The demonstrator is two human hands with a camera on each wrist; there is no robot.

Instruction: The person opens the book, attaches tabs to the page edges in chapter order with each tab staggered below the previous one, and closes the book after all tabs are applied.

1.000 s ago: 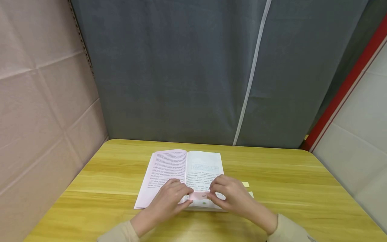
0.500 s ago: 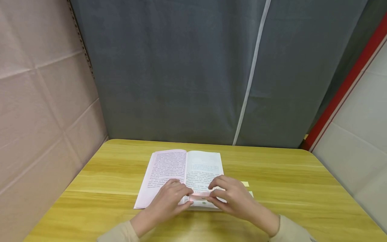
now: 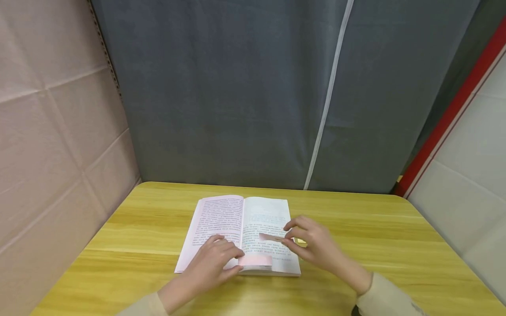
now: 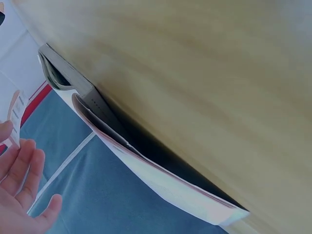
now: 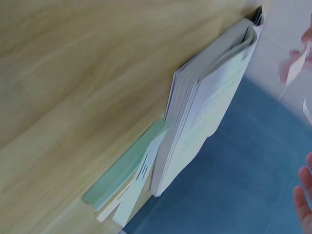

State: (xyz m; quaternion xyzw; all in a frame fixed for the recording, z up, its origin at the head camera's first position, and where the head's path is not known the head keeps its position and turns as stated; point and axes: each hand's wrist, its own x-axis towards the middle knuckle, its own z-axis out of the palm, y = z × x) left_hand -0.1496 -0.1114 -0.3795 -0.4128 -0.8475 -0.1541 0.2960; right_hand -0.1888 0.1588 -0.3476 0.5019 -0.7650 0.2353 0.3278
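In the head view an open book (image 3: 265, 219) lies on the wooden table, pages covered in print. My left hand (image 3: 211, 265) is over the book's lower left page and pinches one end of a pink sticky note pad (image 3: 257, 260), which overlaps the bottom of the right page. Over that page's right edge, my right hand (image 3: 314, 243) pinches a single pink sticky note (image 3: 269, 237) between thumb and fingers, its free end pointing left. The left wrist view shows fingers (image 4: 19, 170) beside a slip with printed marks (image 4: 17, 114). Only fingertips (image 5: 303, 190) of the right hand enter the right wrist view.
Green, white and yellow tabs (image 5: 131, 170) stick out of the book's right side in the right wrist view. A grey curtain (image 3: 237, 96) hangs behind the table (image 3: 367, 228). Pale panels stand at both sides, the right one with a red edge (image 3: 454, 105).
The two hands have drawn apart. My right hand has peeled a pink sticky note off the pad and moved it up and right; my left hand has shifted slightly left with the pad.
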